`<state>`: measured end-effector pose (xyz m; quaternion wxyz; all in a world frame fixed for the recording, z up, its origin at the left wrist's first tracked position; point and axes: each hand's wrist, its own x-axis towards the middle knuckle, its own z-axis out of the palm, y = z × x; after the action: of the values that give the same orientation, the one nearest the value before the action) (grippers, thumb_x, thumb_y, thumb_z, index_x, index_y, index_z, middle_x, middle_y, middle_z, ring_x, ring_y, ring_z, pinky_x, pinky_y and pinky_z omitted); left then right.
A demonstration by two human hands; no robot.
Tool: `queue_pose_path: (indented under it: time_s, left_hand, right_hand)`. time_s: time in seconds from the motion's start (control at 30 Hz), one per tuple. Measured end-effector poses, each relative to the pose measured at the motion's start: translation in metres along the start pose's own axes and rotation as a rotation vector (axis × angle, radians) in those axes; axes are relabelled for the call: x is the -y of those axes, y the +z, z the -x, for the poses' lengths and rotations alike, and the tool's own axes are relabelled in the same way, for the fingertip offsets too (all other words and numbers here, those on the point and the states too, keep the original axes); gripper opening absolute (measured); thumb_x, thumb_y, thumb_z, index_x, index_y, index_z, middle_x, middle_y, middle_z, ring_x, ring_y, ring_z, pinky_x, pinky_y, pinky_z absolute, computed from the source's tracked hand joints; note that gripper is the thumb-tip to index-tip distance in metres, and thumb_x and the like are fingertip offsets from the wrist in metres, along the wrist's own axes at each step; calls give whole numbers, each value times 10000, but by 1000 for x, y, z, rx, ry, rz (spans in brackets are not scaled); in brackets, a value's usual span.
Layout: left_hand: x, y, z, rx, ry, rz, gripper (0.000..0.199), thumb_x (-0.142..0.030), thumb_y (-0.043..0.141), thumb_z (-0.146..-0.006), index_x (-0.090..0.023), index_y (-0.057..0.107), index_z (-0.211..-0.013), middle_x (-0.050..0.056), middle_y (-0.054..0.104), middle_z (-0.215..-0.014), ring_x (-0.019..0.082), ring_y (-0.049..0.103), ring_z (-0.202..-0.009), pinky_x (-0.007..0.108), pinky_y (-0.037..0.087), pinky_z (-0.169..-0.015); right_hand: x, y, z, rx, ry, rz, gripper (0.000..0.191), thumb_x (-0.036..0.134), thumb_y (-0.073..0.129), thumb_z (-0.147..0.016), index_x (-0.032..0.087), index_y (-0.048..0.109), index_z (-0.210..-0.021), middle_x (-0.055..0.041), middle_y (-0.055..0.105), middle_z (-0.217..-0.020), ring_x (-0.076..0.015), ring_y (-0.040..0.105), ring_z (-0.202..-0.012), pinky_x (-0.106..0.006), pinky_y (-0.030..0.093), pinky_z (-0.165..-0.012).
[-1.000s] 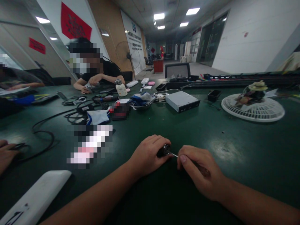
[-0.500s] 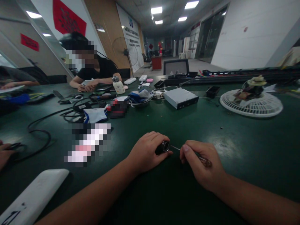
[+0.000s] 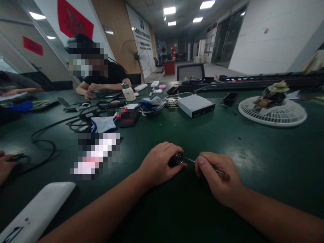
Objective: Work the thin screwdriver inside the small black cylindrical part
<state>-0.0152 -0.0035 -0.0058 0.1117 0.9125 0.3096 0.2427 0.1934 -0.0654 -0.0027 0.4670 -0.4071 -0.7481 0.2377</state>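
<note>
My left hand (image 3: 162, 163) is wrapped round a small black cylindrical part (image 3: 178, 158), its round, ringed end facing right. Most of that part is hidden under my fingers. In my right hand (image 3: 219, 173) is a screwdriver (image 3: 223, 175), its brownish, see-through handle lying against the palm. The thin metal shaft points left, and its tip reaches the ringed end of the black part. Whether the tip is inside or only touching it, I cannot tell. Both hands are low over the dark green table (image 3: 202, 216).
Ahead lie a grey disc drive (image 3: 195, 105), a bowl with blue and white cloth (image 3: 152, 105), and a white fan grille (image 3: 273, 111) at the right. Black cables (image 3: 44, 135) and a long white case (image 3: 37, 211) are on the left. A person (image 3: 101, 76) sits across the table.
My hands, the black part and the screwdriver have hardly moved. Across the table, the other person's hands and head have shifted slightly.
</note>
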Motion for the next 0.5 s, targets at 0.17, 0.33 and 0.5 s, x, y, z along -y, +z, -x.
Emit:
queue_pose_path:
  time_s: [0.17, 0.33, 0.5]
  left_hand:
    - [2, 1, 1, -12, 17, 3, 230, -290, 686, -870, -194, 597, -1059, 46, 677, -999, 225, 612, -931, 383, 487, -828]
    - [1, 1, 0, -3, 16, -11, 254, -326, 708, -866, -193, 598, -1053, 43, 675, -985, 225, 606, -927, 381, 481, -821]
    - [1, 1, 0, -16, 22, 0, 228, -301, 693, -872, -193, 596, -1048, 42, 672, -976, 219, 604, -916, 375, 483, -818]
  right_hand:
    - [0, -1, 0, 138, -103, -36, 321, 198, 447, -990, 175, 570, -694, 13, 520, -607, -117, 497, -547, -277, 354, -545]
    - [1, 0, 2, 62, -48, 17, 372, 203, 432, -995, 181, 524, -636, 20, 482, -567, -111, 469, -507, -280, 338, -523]
    - [1, 0, 0, 89, -70, -16, 324, 202, 437, -999, 176, 569, -704, 18, 510, -606, -113, 495, -543, -276, 358, -543]
